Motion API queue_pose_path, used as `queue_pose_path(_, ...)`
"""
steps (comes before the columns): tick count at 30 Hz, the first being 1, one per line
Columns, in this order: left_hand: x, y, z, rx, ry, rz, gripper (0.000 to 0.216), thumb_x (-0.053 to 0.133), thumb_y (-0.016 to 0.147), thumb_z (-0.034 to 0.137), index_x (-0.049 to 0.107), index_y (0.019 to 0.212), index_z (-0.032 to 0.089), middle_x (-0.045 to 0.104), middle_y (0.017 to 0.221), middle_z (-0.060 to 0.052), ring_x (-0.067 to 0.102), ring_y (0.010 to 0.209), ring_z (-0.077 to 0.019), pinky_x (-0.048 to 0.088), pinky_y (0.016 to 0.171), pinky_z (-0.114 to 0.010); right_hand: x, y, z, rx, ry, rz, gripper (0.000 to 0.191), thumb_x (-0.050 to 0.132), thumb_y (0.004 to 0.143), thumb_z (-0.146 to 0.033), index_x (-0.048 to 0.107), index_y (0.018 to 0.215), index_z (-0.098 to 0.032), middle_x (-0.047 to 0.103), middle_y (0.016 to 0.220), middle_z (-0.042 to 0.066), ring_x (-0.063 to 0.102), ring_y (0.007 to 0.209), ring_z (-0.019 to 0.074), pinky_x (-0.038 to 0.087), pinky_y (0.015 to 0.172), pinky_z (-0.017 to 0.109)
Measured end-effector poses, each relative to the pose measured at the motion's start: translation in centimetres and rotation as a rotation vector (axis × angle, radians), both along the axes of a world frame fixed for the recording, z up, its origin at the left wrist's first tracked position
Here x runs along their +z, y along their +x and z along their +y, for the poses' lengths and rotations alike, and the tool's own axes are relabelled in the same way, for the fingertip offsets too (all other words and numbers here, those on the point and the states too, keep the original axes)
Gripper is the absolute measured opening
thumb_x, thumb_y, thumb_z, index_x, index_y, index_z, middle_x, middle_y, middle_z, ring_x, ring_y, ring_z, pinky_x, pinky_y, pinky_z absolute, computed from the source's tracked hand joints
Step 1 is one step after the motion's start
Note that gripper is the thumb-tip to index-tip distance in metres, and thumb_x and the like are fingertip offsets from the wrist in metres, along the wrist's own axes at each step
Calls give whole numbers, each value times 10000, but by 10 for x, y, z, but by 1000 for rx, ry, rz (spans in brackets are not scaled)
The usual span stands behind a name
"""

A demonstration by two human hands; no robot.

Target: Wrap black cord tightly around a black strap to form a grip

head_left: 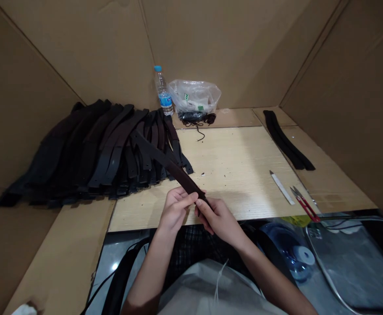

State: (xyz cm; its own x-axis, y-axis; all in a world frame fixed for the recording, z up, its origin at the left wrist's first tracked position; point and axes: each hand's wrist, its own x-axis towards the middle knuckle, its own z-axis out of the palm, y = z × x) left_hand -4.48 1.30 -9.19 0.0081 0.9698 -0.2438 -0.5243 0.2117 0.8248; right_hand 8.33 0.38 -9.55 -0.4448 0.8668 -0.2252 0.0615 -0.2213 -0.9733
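A long dark strap, black toward its far end and brownish in the middle, slants up and left from my two hands. My left hand pinches it from the left side, thumb on top. Just beside it, my right hand grips the strap's near end, its thumb laid along the top. The far end of the strap reaches over a big pile of similar dark straps on the left of the table. The underside of the strap and several fingertips are hidden.
A water bottle and a clear plastic bag with dark cord stand at the back. To the right lie two black strips, a white marking pencil and red-handled thread snips. Cardboard walls surround the table.
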Motion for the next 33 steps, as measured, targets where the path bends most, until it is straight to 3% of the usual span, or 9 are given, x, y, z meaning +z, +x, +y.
queue_pose_path(5,-6,-3,0,-83,57,-141,350,872,552,272,713,818,107,703,710,-66,587,506,-124,432,344,-174,0,3,4,101,-81,129,465,515,865,-599,522,719,-158,416,433,-85,349,322,32,248,320,152)
queue_pose_path(12,-16,-6,-2,-188,166,-242,410,832,642,344,653,964,163,610,772,-37,601,656,-141,419,328,-133,5,7,7,238,-355,370,485,611,794,-621,549,731,-145,432,443,-94,318,302,22,255,303,161)
queue_pose_path(18,-6,-5,0,-113,160,-202,336,861,599,303,649,820,164,592,648,-16,593,632,-140,387,352,-132,8,11,5,200,-237,280,465,620,800,-601,529,747,-147,441,511,-82,362,369,29,252,370,177)
queue_pose_path(21,-3,-6,1,-109,161,-216,300,853,613,286,669,820,172,630,653,-19,593,599,-128,360,349,-133,10,13,4,195,-148,235,501,521,853,-633,507,701,-155,438,517,-66,359,377,38,250,387,195)
queue_pose_path(25,1,-6,2,-88,175,-216,300,845,624,269,683,864,189,681,727,-25,613,606,-122,378,390,-146,12,13,6,249,22,165,577,405,910,-638,538,652,-140,502,566,-12,439,447,64,346,470,223)
queue_pose_path(27,3,-4,2,-69,183,-219,312,838,632,267,687,896,200,702,797,-31,658,688,-148,459,470,-174,13,12,6,224,15,153,555,412,900,-654,526,694,-152,494,585,-18,419,454,68,332,452,219)
queue_pose_path(29,6,-3,3,-47,196,-231,326,820,660,294,692,947,208,717,910,-50,689,833,-185,547,650,-236,14,10,6,170,-17,134,537,419,887,-674,495,725,-167,455,569,-36,360,435,63,276,410,208)
queue_pose_path(31,8,-2,2,-34,212,-238,390,812,666,347,691,1008,203,712,1024,-74,677,973,-219,548,830,-301,15,9,6,120,-20,103,541,415,878,-691,498,756,-170,430,557,-44,329,430,64,245,395,206)
queue_pose_path(33,9,-2,1,-19,219,-197,492,831,627,399,681,1046,189,705,1050,-88,669,988,-229,550,807,-290,16,8,6,88,28,65,553,406,879,-693,529,793,-161,433,560,-40,334,440,69,250,405,210)
